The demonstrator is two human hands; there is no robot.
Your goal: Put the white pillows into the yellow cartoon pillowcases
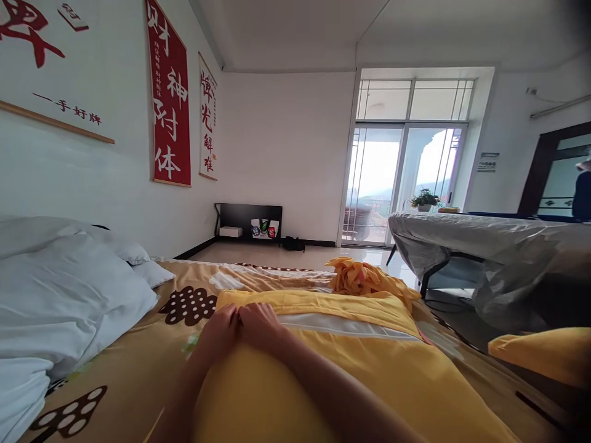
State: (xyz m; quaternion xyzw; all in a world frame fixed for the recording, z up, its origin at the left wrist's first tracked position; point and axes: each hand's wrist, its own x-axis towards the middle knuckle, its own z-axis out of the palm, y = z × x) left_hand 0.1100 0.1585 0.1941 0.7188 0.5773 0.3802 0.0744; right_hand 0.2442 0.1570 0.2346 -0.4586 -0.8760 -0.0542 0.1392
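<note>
A yellow pillowcase [369, 363] lies across the bed in front of me, and a white strip [341, 325] shows through a long gap near its far side. At the far left corner of that gap, my left hand [222, 326] is closed with its fingers bent on the yellow cloth. Right against it, my right hand [259, 325] is closed on the same edge, knuckles up. What lies between the fingertips is hidden. Beyond the pillowcase sits a crumpled heap of yellow cloth [357, 277].
White pillows [78, 295] are piled at the left on the brown patterned bedsheet [124, 363]. Another yellow bundle [545, 354] lies at the right edge. A plastic-covered table [489, 231] stands at the right, with a potted plant [423, 200] behind it. A person [584, 191] is partly visible at far right.
</note>
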